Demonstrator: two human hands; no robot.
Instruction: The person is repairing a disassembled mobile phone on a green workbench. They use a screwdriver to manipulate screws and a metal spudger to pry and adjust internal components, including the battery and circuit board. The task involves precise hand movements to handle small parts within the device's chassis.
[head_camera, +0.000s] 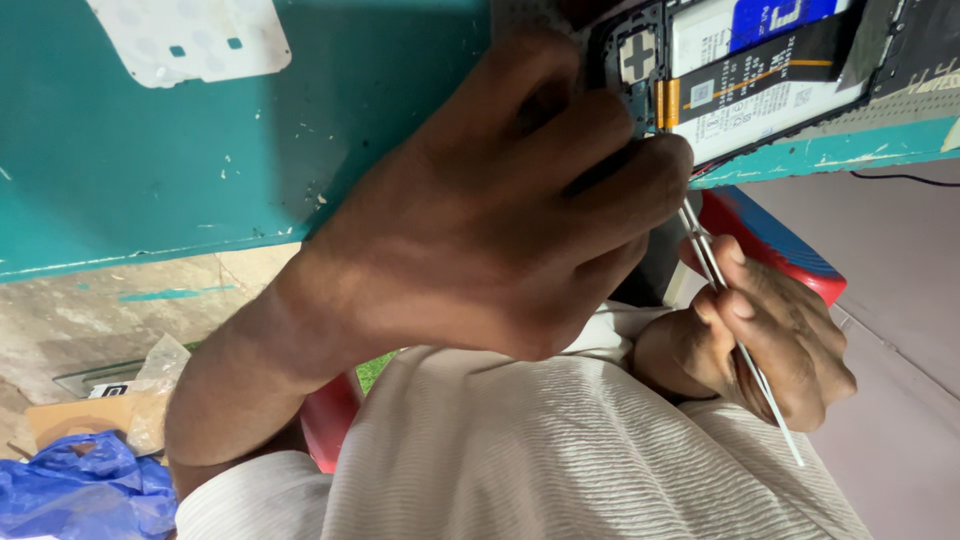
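Note:
An opened phone (770, 80) with its back off lies at the edge of a teal table (200, 170), showing a white battery, a black flex strip and a circuit board. My left hand (500, 210) fills the middle of the view, its fingers curled down onto the phone's left end and hiding that part. My right hand (770, 340) sits lower right, below the table edge, pinching thin metal tweezers (760, 385). The tweezers' tips reach up to the phone's edge, right beside my left fingertips.
A white perforated plastic sheet (190, 35) lies on the table at top left. A red and blue stool (770, 240) stands under the table edge. On the floor at lower left are a blue plastic bag (80, 495) and cardboard (70, 415). A black cable (900, 178) runs at right.

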